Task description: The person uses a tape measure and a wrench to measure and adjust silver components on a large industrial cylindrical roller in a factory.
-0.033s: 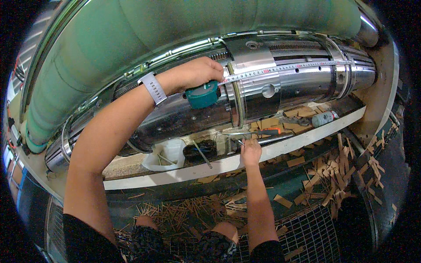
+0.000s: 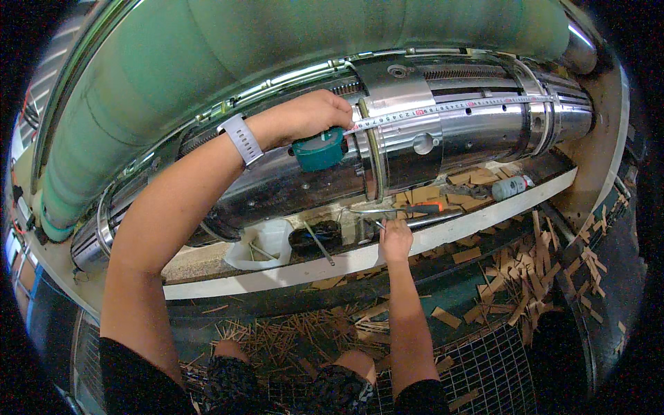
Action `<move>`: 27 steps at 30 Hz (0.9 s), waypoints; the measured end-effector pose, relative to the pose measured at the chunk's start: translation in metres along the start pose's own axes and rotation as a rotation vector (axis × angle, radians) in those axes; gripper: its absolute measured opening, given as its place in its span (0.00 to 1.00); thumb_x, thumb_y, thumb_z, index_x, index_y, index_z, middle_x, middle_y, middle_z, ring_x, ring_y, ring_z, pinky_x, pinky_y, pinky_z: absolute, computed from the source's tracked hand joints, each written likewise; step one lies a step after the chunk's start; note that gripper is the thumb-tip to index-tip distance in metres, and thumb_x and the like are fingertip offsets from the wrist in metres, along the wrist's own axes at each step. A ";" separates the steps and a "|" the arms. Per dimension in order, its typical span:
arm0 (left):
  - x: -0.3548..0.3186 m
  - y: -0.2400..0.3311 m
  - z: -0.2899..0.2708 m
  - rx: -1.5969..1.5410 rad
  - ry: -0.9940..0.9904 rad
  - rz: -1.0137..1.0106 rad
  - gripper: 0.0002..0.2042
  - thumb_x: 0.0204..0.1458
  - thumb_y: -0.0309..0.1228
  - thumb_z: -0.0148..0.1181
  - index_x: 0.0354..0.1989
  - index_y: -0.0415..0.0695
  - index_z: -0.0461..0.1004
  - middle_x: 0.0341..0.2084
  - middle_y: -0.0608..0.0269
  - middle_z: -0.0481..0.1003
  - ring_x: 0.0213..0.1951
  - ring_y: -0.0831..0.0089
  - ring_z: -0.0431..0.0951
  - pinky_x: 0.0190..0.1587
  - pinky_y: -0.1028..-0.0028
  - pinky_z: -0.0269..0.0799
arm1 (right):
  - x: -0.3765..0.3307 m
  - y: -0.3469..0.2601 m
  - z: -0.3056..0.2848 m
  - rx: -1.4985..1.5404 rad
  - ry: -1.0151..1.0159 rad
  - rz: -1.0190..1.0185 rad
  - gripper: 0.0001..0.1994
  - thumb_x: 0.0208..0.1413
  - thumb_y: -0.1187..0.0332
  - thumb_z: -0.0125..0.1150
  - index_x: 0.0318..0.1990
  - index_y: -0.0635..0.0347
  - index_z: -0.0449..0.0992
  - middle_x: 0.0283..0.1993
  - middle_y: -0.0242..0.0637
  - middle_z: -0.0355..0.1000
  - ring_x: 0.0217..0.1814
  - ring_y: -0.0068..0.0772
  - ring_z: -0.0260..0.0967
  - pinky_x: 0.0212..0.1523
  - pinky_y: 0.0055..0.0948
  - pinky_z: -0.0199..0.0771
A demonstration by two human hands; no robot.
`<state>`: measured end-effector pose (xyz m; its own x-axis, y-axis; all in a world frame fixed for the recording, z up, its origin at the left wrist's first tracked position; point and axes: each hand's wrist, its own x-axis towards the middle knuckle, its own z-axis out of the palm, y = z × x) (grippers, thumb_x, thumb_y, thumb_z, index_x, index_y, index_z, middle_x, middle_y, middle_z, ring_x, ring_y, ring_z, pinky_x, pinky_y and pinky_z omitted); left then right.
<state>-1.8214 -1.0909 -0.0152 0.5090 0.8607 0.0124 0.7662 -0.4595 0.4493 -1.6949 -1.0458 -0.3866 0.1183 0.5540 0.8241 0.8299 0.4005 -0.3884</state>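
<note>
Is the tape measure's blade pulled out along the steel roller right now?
Yes, the left hand holds the teal tape measure, its blade stretched along the steel roller.

A factory floor: a large polished steel machine roller (image 2: pixel 443 131) spans the frame's middle, cardboard offcuts (image 2: pixel 532 277) litter the lower right.

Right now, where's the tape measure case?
In the head view, the teal tape measure case sits upper centre, held by the left hand against the steel roller, with its blade stretched right along the roller.
</note>
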 end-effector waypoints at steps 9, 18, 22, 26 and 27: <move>-0.010 0.010 0.003 0.019 0.031 0.039 0.10 0.53 0.35 0.51 0.26 0.42 0.72 0.19 0.67 0.74 0.23 0.81 0.72 0.28 0.79 0.66 | -0.001 0.000 0.001 0.036 0.047 -0.041 0.09 0.45 0.71 0.58 0.18 0.62 0.67 0.22 0.43 0.65 0.28 0.44 0.63 0.29 0.38 0.64; -0.013 0.033 0.018 0.087 0.068 0.300 0.13 0.54 0.36 0.51 0.24 0.40 0.71 0.17 0.69 0.71 0.23 0.82 0.70 0.29 0.79 0.65 | -0.002 0.001 0.003 -0.040 0.021 -0.015 0.08 0.45 0.70 0.58 0.20 0.62 0.68 0.24 0.43 0.66 0.30 0.44 0.64 0.31 0.38 0.65; -0.030 0.026 0.022 0.136 0.025 0.317 0.11 0.53 0.33 0.51 0.24 0.39 0.70 0.17 0.69 0.71 0.23 0.82 0.70 0.30 0.79 0.65 | -0.004 -0.002 0.005 -0.005 0.016 -0.011 0.07 0.44 0.70 0.58 0.21 0.61 0.68 0.25 0.43 0.66 0.31 0.44 0.64 0.31 0.39 0.65; -0.069 0.007 0.022 0.171 -0.019 0.266 0.13 0.55 0.36 0.49 0.23 0.40 0.70 0.16 0.69 0.71 0.21 0.82 0.68 0.28 0.78 0.64 | -0.002 0.002 0.003 -0.024 0.017 -0.025 0.08 0.43 0.67 0.59 0.21 0.61 0.69 0.25 0.43 0.66 0.30 0.44 0.65 0.30 0.40 0.66; -0.084 0.004 0.021 0.158 -0.038 0.237 0.13 0.55 0.36 0.48 0.23 0.41 0.70 0.16 0.70 0.71 0.21 0.82 0.68 0.28 0.78 0.64 | -0.002 0.003 0.001 -0.046 0.017 -0.037 0.09 0.43 0.66 0.59 0.21 0.62 0.69 0.25 0.43 0.66 0.29 0.44 0.65 0.30 0.40 0.67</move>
<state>-1.8528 -1.1699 -0.0333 0.6930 0.7180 0.0656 0.6744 -0.6777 0.2932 -1.6932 -1.0444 -0.3899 0.0957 0.5268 0.8446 0.8578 0.3868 -0.3384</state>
